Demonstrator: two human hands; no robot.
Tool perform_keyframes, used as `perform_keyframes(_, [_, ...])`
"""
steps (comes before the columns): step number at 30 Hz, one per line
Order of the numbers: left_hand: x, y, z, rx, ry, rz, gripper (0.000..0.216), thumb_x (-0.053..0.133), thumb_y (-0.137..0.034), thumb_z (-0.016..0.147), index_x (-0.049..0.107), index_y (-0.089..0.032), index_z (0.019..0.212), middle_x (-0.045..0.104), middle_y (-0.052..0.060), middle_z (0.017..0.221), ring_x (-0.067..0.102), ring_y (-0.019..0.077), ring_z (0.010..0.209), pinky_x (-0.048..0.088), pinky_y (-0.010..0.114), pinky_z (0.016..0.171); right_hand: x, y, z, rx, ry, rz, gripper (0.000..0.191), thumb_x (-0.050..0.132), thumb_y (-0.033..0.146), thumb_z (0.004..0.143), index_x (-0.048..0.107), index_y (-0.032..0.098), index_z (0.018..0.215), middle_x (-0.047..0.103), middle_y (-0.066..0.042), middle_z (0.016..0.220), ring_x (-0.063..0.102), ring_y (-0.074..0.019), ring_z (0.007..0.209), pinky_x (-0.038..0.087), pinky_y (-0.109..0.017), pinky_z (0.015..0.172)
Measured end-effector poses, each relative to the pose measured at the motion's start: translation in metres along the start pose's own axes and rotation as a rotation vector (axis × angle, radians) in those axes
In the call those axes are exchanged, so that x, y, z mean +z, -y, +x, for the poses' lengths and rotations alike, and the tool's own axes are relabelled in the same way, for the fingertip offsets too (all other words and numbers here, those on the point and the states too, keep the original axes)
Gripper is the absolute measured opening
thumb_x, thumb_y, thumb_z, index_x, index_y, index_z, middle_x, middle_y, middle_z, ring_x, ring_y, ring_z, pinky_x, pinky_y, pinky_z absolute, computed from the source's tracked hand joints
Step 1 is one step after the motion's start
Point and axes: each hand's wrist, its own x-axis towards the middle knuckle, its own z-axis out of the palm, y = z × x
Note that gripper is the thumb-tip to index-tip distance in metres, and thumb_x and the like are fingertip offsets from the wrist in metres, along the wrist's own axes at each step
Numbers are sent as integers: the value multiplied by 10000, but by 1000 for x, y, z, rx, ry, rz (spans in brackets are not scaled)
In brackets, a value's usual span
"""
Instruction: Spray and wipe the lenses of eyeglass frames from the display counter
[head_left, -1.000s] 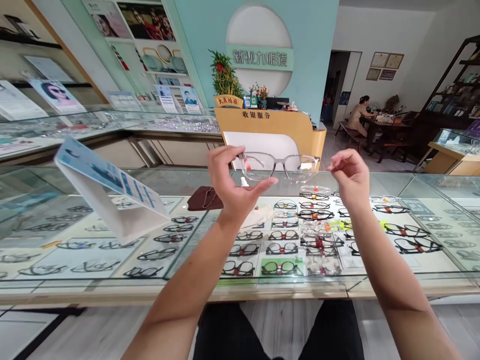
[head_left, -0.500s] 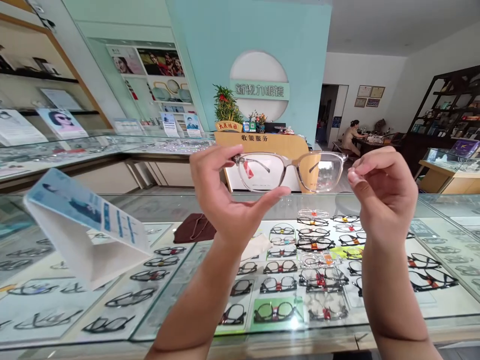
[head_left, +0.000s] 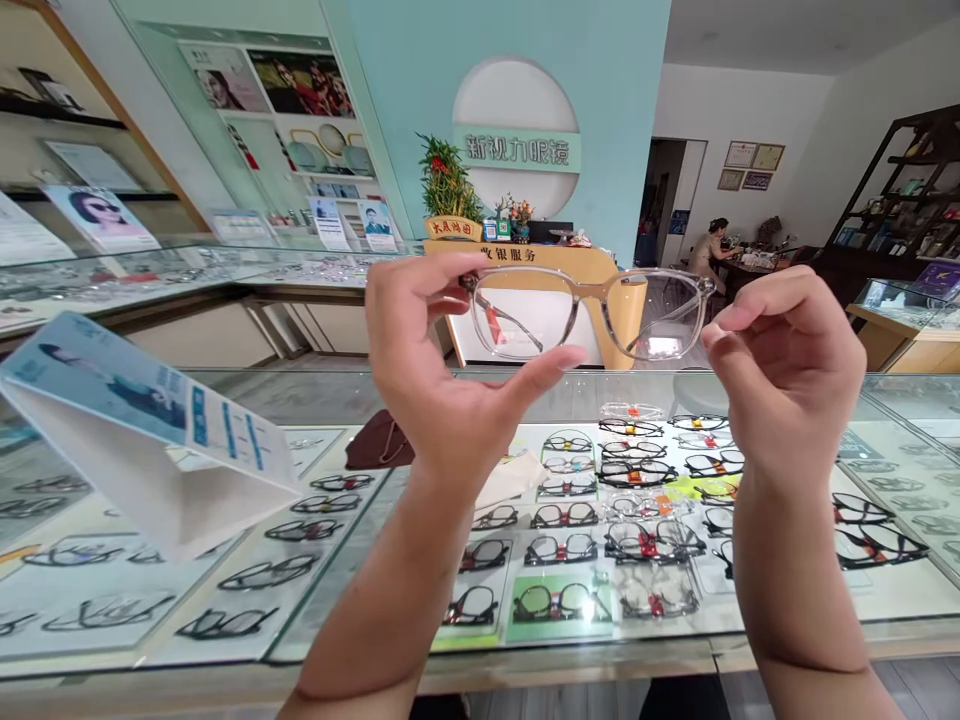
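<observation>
Clear-framed glasses are up in the air above the desk, held between your two hands, lenses upright and bridge roughly level. Through the lenses you see both side arms; a red patch shows at the left one.

Left hand: fingers and thumb curve widely around the left end of the frame. Fingertips sit at the upper left corner, thumb stretches along below the left lens; you hold the frame there.

Right hand: fingers curled, thumb and forefinger tips drawn close together just beside the frame's right end. Cannot tell whether you grip or touch it.

Below your hands, dark and clear spectacles line up in rows under the desk's glass top, many with red or orange tags. A green card lies under one pair near the front edge. Pale cloth just beside your left forearm. A maroon pouch lies toward the desk's far edge, partly hidden by your left arm. Toward the desk's left end, a folded card stand, tilted. Far off to the right, a person sits at a dark table.
</observation>
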Motion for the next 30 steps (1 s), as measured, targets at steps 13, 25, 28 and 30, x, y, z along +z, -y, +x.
perform_keyframes(13, [4, 0, -1, -83, 42, -28, 551, 896, -674, 747, 710, -353, 1155, 696, 35, 1106, 685, 269, 986, 574, 475, 825, 1, 0, 1, 122, -73, -52, 264, 547, 26, 758, 698, 214, 865, 627, -2, 820, 498, -116, 681, 373, -305, 593])
perform_keyframes(25, [6, 1, -3, -74, 35, -33, 593, 935, -655, 706, 717, -314, 1139, 673, 45, 1069, 693, 268, 971, 580, 455, 777, 4, 3, -1, 144, -46, -66, 273, 483, 52, 796, 688, 210, 884, 640, 4, 858, 575, -114, 767, 447, -301, 681])
perform_keyframes(28, [6, 0, -3, -72, 38, -8, 535, 929, -623, 731, 708, -345, 1130, 674, 46, 1068, 686, 286, 980, 578, 473, 770, 4, 1, -2, 157, -51, -99, 249, 533, 58, 788, 685, 216, 906, 626, 6, 875, 568, -118, 765, 446, -312, 693])
perform_keyframes(30, [5, -1, -3, -61, 38, 15, 519, 924, -610, 741, 703, -358, 1137, 674, 44, 1072, 681, 290, 987, 574, 478, 771, 4, 0, -1, 155, -67, -114, 262, 525, 55, 768, 687, 214, 897, 602, 7, 863, 542, -117, 754, 429, -320, 694])
